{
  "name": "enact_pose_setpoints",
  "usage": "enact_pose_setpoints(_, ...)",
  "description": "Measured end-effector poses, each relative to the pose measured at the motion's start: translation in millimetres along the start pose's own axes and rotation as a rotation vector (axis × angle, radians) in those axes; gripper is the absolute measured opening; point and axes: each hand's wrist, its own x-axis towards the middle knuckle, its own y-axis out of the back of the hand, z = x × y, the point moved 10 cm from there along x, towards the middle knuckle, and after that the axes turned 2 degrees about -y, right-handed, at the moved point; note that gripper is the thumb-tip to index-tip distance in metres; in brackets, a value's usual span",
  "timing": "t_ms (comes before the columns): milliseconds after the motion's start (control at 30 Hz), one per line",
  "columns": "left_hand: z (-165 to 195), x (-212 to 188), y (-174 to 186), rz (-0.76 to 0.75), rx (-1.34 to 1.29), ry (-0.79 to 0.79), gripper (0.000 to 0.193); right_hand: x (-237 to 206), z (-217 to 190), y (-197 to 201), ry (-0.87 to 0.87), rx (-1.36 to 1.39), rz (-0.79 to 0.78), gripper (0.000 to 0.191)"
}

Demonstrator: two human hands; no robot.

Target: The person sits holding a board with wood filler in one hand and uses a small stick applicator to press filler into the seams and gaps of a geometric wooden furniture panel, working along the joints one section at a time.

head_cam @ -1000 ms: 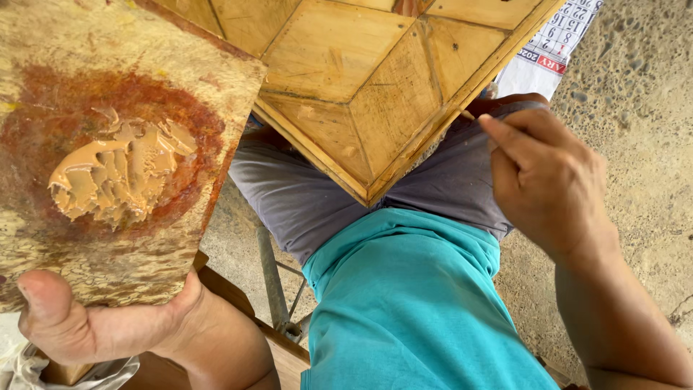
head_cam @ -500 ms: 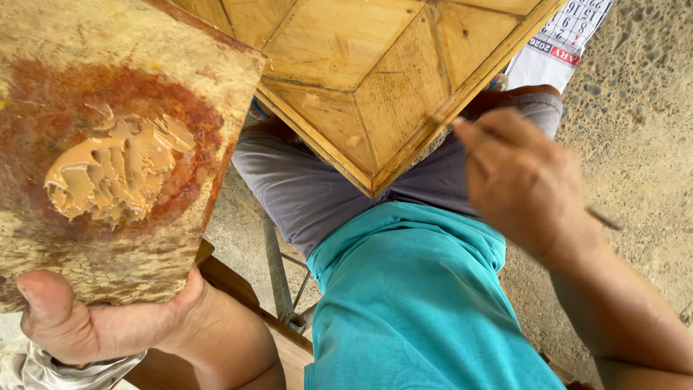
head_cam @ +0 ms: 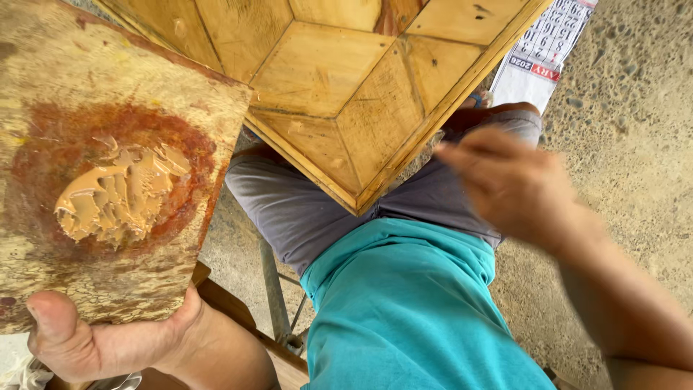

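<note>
Wooden panel (head_cam: 339, 94): rests on the person's lap, one corner pointing down toward the body; its framed edges run up-left and up-right from that corner, so the long diagonal lies roughly up the picture.
Panel face: pale yellow inlaid pieces meeting at angled seams, bordered by a narrow raised frame.
Right hand (head_cam: 516, 184): blurred, just beside the panel's right-hand framed edge, fingers drawn together and pointing left toward that edge; whether it grips anything I cannot tell.
Left hand (head_cam: 94, 347): closed on the lower edge of a flat board (head_cam: 108, 72), thumb on top at the bottom left.
Board: held up at the left, tilted, its right edge near the panel's left frame and overlapping it in view.
Putty (head_cam: 119, 195): a tan smeared lump in the middle of the board, ringed by a reddish-brown stain.
Lap: grey shorts (head_cam: 303, 209) beneath the panel, teal shirt (head_cam: 411, 310) below.
Open room: bare gritty ground (head_cam: 635, 130) to the right of the right hand; a calendar sheet (head_cam: 548, 47) lies past the panel's upper right edge.
</note>
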Motion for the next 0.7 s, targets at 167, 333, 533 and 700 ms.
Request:
enact_pose_setpoints(167, -3.4, -10.0, -18.8, -0.173, -0.102, 0.141, 0.064, 15.8, 59.7, 29.2, 0.151, -0.179, -0.026, 0.022)
enact_pose_setpoints(333, -2.3, -25.5, -26.6, -0.206, -0.083, 0.235, 0.067, 27.4, 69.2, 9.2, 0.309, -0.3, -0.143, 0.036)
enact_pose_setpoints(533, 2.1, -38.6, -19.5, -0.261, 0.03, 0.172, 0.059, 61.6, 88.1, 9.7, 0.194, -0.21, -0.398, 0.03)
enact_pose_setpoints(700, 8.3, -51.8, -9.9, -0.103, 0.002, 0.082, 0.051, 52.4, 80.8, 8.8, 0.381, -0.342, -0.382, 0.043)
